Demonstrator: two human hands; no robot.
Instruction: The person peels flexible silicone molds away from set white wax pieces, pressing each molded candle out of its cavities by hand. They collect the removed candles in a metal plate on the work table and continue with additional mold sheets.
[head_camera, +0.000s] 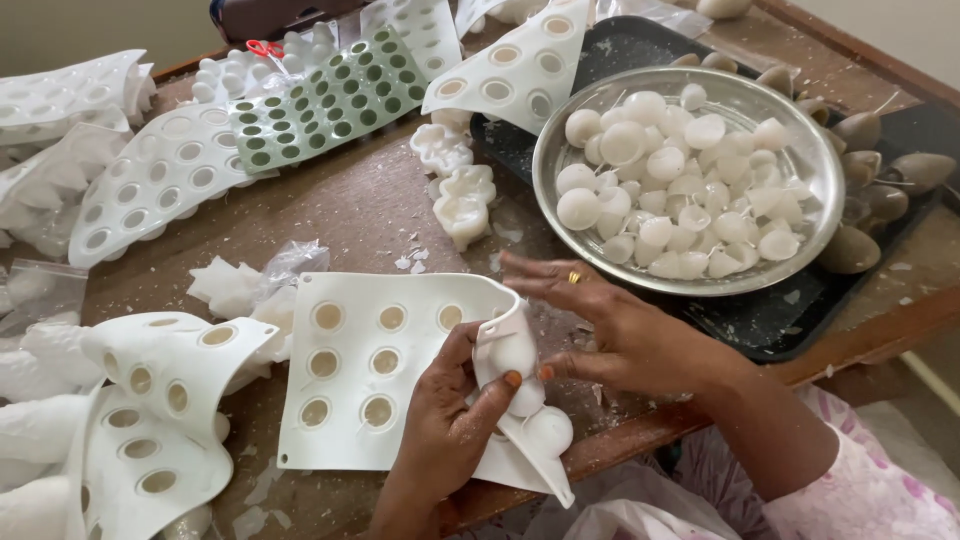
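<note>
white silicone mould (350, 400) | corner bent up | round wax ball (514, 352) emerging

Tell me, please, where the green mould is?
The green mould lies at the table's far left-centre, overlapping white moulds, left of the metal bowl.

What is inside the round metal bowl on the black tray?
The round metal bowl holds a heap of white wax balls with thin wicks. Its bottom is covered by the heap; the black tray beneath is mostly hidden.
</note>
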